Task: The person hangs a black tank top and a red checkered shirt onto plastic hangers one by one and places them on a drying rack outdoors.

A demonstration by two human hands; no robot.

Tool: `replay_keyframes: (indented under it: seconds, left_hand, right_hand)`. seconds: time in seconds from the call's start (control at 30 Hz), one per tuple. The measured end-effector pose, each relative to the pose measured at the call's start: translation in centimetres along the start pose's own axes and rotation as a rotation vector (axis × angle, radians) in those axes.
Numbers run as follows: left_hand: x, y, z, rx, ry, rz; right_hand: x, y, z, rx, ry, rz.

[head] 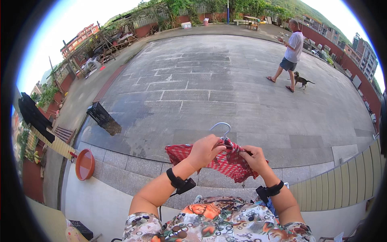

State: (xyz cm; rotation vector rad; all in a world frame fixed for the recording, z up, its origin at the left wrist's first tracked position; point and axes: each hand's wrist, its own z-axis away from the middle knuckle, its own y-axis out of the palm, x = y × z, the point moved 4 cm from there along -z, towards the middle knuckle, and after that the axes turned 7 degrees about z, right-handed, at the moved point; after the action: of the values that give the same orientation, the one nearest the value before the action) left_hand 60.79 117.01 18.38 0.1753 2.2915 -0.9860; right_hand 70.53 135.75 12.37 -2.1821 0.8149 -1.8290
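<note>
A red checked shirt (pixel 225 163) hangs in front of me on a clothes hanger (pixel 222 124), whose pale hook rises above the collar. My left hand (pixel 206 152) grips the shirt near the collar, close to the base of the hook. On the other side, my right hand (pixel 254 158) pinches the cloth at the collar and shoulder between thumb and fingers. The hanger's shoulders are hidden inside the fabric. Both wrists wear black straps with small devices.
An orange-brown basin (pixel 85 165) holding liquid stands at the left. Beyond it, a black plastic crate (pixel 98 112) sits on wet paving. Dark clothing (pixel 33 112) hangs at far left. A person (pixel 293 51) in sandals walks across the yard with a small dog (pixel 300 80).
</note>
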Motion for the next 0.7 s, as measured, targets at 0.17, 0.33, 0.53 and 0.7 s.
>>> replay_keyframes:
  seconds: [0.17, 0.33, 0.53, 0.7]
  left_hand:
    - [1.0, -0.4, 0.5, 0.031, -0.107, 0.095]
    - [0.3, 0.3, -0.1, 0.032, -0.087, 0.147]
    - [1.7, -1.1, 0.9, 0.065, -0.241, -0.030]
    - [2.1, -0.7, 0.7, 0.117, -0.292, -0.017]
  right_hand:
    - [2.2, 0.1, -0.4, 0.076, -0.143, 0.101]
    - [6.6, 2.3, -1.8, -0.046, -0.280, 0.397]
    - [5.2, 1.5, -3.3, -0.059, -0.318, 0.425]
    - [5.8, 1.5, -3.6, -0.139, -0.251, 0.371]
